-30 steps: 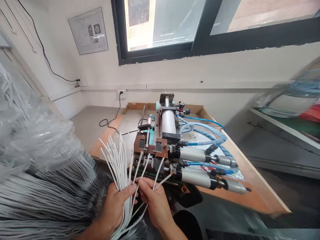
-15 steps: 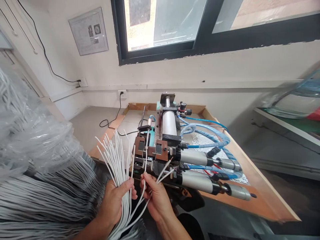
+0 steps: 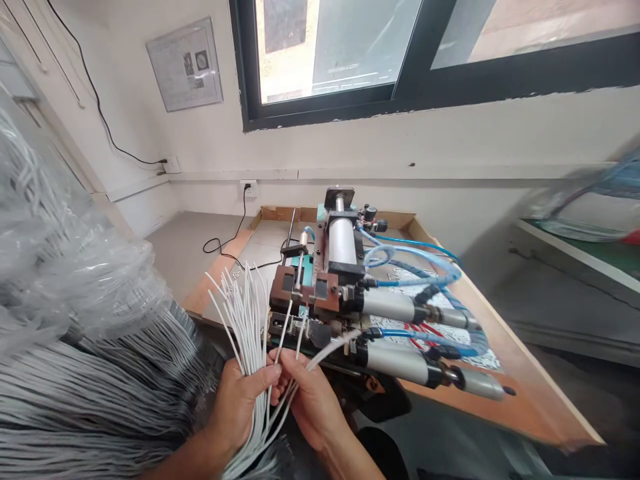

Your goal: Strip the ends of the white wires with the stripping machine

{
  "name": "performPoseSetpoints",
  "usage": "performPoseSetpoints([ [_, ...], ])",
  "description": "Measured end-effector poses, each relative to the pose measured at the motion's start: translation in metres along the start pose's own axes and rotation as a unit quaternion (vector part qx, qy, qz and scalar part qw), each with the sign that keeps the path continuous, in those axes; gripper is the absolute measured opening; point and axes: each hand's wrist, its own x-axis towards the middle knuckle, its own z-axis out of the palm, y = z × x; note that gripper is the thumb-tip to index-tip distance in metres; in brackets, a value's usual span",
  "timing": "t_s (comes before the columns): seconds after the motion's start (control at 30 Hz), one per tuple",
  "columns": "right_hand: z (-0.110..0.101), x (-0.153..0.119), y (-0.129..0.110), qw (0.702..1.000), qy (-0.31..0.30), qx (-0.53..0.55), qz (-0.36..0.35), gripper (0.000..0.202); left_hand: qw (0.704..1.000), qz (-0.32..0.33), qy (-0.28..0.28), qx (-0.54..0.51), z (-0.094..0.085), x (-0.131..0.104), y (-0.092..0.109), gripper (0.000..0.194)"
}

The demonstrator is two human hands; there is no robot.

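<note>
A thick bundle of white cables (image 3: 245, 320) fans upward out of my left hand (image 3: 239, 399), which is closed round it. My right hand (image 3: 311, 397) is closed on a few separate cables (image 3: 327, 348) that slant up to the right between thumb and fingers. The fingertips of both hands meet at one single cable (image 3: 284, 330) standing between them. Just beyond the hands is a pneumatic machine with brown clamp blocks (image 3: 326, 293) and silver cylinders (image 3: 342, 241). One cable tip rises close in front of these blocks.
Grey cables (image 3: 95, 393) lie heaped at the left, partly under clear plastic wrap (image 3: 95, 267). A wooden-edged tray (image 3: 540, 400) surrounds the machine, with blue air hoses (image 3: 425, 267) on its right. A shelf (image 3: 575, 247) juts out at far right.
My right hand has come left against my left hand's fingers. The cable that reached into the brown blocks is now out in front of them. The view has shifted slightly.
</note>
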Motion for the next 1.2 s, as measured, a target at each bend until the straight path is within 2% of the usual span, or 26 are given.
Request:
performPoseSetpoints([
  [0.07, 0.001, -0.005, 0.001, 0.999, 0.005, -0.028, -0.028, 0.027, 1.000, -0.010, 0.000, 0.012, 0.001, 0.000, 0.000, 0.014],
  [0.27, -0.003, -0.004, 0.000, 0.989, 0.128, -0.012, -0.070, 0.024, 0.999, -0.013, 0.032, -0.012, -0.002, -0.001, 0.000, 0.014],
  [0.5, -0.004, 0.005, -0.005, 0.990, 0.136, 0.042, -0.021, 0.026, 0.999, -0.004, 0.049, -0.010, -0.004, 0.001, -0.001, 0.017],
  [0.63, -0.003, 0.009, -0.005, 0.990, 0.122, 0.066, 0.000, 0.028, 1.000, 0.005, 0.025, -0.012, -0.005, 0.002, 0.001, 0.013],
  [0.77, 0.001, 0.009, -0.003, 0.996, 0.045, 0.066, 0.038, 0.030, 1.000, 0.007, -0.022, -0.014, -0.007, 0.001, -0.001, 0.006],
  [0.83, 0.003, 0.006, -0.003, 0.999, 0.014, 0.046, 0.024, 0.030, 0.999, 0.008, -0.046, -0.013, -0.008, -0.001, -0.004, 0.005],
  [0.9, 0.004, 0.003, -0.003, 1.000, 0.011, 0.014, -0.009, 0.029, 0.999, 0.003, -0.053, -0.009, -0.009, -0.002, -0.007, 0.005],
  [0.97, 0.003, 0.000, -0.002, 0.998, 0.034, -0.015, -0.044, 0.029, 0.999, -0.013, -0.035, -0.011, -0.011, -0.003, -0.008, 0.007],
  [1.07, -0.003, -0.005, 0.002, 0.992, 0.096, -0.031, -0.081, 0.029, 0.999, -0.035, 0.020, -0.022, -0.012, -0.005, -0.008, 0.013],
  [1.2, -0.015, -0.015, 0.011, 0.987, 0.139, -0.045, -0.072, 0.029, 0.993, -0.061, 0.089, -0.038, -0.013, -0.004, -0.005, 0.020],
])
